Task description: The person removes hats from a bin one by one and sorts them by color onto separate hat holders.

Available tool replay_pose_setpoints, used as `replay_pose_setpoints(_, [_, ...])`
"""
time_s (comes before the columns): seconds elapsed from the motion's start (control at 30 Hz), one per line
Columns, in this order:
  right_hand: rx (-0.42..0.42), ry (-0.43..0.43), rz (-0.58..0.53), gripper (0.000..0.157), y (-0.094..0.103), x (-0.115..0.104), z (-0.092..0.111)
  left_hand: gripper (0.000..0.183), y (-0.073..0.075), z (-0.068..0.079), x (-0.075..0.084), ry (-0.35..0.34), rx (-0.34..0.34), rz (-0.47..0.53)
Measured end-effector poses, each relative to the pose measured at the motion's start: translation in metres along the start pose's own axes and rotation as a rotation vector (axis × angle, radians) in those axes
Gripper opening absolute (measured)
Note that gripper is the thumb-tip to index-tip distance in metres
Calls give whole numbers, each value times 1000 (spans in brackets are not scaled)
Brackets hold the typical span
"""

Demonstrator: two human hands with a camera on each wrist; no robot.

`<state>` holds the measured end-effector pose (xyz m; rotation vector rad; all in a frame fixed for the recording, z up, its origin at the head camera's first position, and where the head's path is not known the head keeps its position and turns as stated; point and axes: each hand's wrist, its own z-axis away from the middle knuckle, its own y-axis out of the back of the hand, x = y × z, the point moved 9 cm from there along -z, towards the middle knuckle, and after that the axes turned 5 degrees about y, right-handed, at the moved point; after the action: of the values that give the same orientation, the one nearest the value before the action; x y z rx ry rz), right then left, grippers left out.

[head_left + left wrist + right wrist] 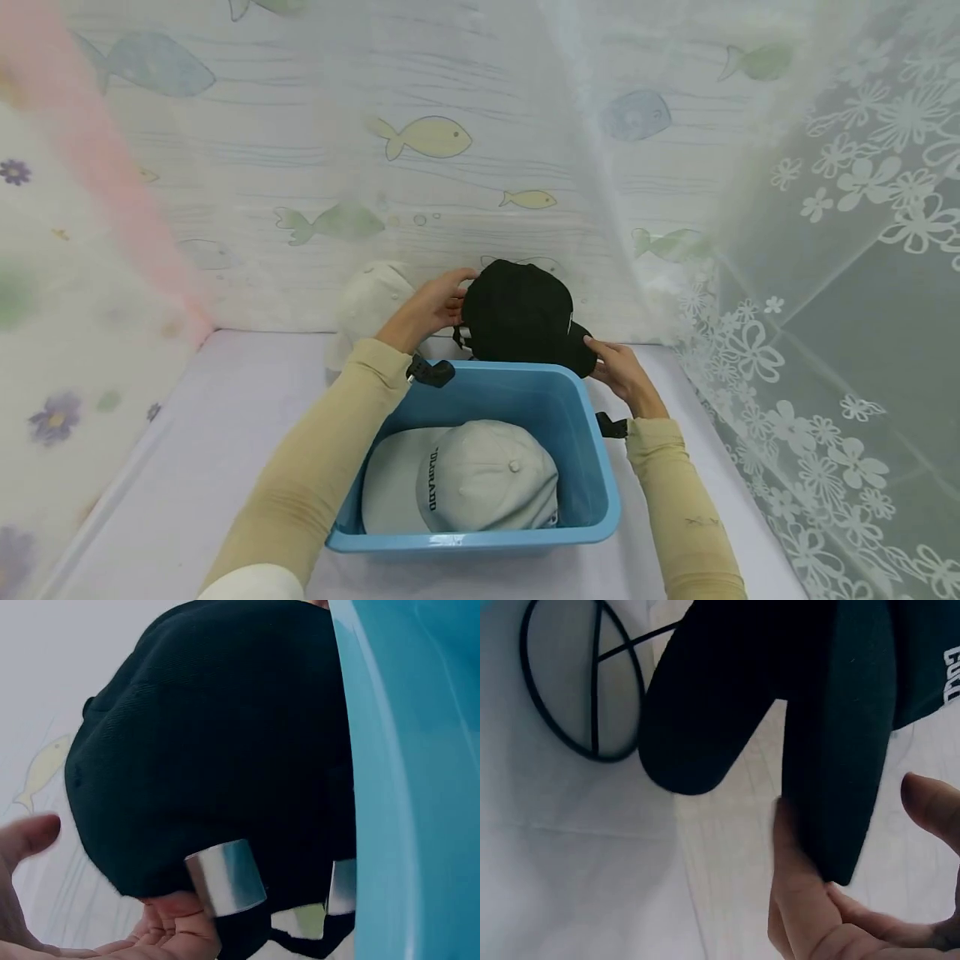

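A black cap (517,312) stands just behind the blue bin, its brim toward the right. My left hand (429,310) is at the back of this cap. In the left wrist view its fingers (180,922) touch the lower edge near a silver buckle (227,877), the thumb held apart. My right hand (618,371) is at the brim. The right wrist view shows its fingers (799,892) touching the brim (840,787), with the thumb clear of it. A pale grey cap (487,475) with dark lettering lies inside the blue bin (611,500).
A white cap (371,300) is behind my left forearm, near the patterned curtain (300,150). The bin stands on a white-covered table (187,467). In the right wrist view, a black wire loop (525,675) is beside a dark rounded shape (697,742).
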<state>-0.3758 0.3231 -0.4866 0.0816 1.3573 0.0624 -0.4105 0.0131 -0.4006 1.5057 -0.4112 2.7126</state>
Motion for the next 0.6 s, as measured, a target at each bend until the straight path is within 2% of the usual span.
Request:
replay_pose_setpoints(0.23, [34, -30, -3, 72, 1, -3, -7, 83, -7, -7, -3, 7, -78, -65])
replay_pose_setpoints(0.33, [86, -20, 84, 70, 6, -5, -7, 81, -8, -10, -4, 5, -102, -76])
replay_pose_setpoints(0.47, [113, 39, 238, 65, 6, -15, -2, 73, -9, -12, -1, -26, -127, -63])
replay_pose_setpoints(0.6, [108, 84, 292, 59, 4, -25, 3, 75, -9, -15, 1, -45, -126, -27])
